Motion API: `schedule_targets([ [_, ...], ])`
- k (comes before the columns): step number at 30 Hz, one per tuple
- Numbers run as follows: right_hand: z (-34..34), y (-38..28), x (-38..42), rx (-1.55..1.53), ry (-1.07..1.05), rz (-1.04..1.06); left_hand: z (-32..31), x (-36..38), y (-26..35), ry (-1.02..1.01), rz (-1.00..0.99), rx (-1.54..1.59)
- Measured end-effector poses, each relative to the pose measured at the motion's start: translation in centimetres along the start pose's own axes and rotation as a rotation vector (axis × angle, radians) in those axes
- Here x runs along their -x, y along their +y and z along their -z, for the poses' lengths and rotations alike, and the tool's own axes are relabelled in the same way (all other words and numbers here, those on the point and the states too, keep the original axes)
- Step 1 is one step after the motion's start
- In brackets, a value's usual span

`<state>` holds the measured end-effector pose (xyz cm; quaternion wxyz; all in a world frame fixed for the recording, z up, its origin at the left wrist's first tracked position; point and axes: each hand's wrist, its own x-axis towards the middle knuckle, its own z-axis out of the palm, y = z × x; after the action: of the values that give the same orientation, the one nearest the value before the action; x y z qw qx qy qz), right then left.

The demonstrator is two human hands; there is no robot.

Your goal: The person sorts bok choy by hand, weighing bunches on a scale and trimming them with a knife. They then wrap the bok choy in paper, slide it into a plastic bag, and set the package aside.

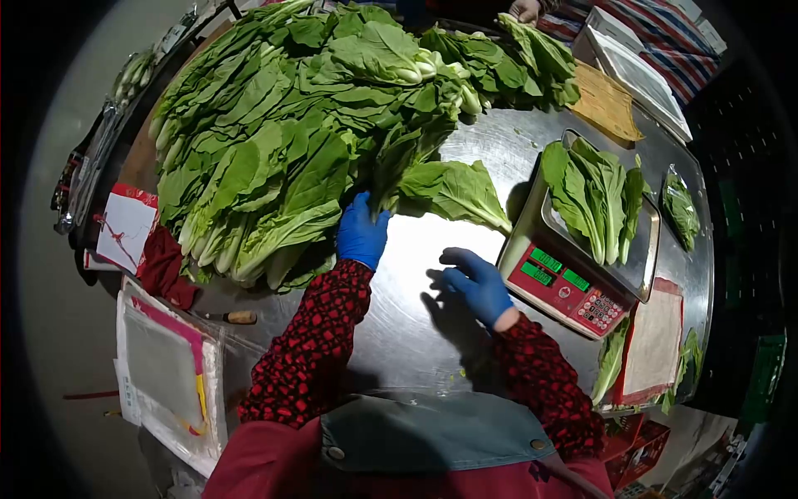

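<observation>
My left hand [363, 233], in a blue glove, is at the right edge of a large heap of leafy greens [274, 158]. Its fingers close around the lower end of a leafy green [393, 162], whose leaves reach up against the heap; the grip is partly hidden. To the right of it, a single loose leafy green [465, 193] lies on the metal table, its pale stem pointing at the scale. My right hand [480, 289], also gloved in blue, hovers over the table left of the scale, fingers apart and holding nothing.
A red digital scale [565, 287] bears a metal pan with several leafy greens [594, 200]. A bagged bunch [680, 208] lies beyond it. A wooden-handled knife [237, 317] rests at the left edge near stacked plastic bags [166, 358]. Another person's hand [525, 10] touches greens at the far side.
</observation>
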<state>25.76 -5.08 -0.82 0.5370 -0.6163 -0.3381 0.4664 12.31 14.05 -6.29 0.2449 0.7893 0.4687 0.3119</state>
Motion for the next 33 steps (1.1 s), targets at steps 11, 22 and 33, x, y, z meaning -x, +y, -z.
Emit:
schedule_targets([
  [11, -6.1, 1.1, -11.5, -0.669, -0.038, -0.226, 1.0, -0.7, 0.7, -0.442, 0.863, 0.784],
  [22, 0.4, 1.4, 1.2, -0.907, -0.17, -0.29, 4.9, 10.0, 0.3, -0.697, 1.087, 1.593],
  [33, -4.2, 0.2, 4.6, 1.046, 0.18, 0.454, 3.4, 13.0, 2.3, -0.883, 0.699, 1.594],
])
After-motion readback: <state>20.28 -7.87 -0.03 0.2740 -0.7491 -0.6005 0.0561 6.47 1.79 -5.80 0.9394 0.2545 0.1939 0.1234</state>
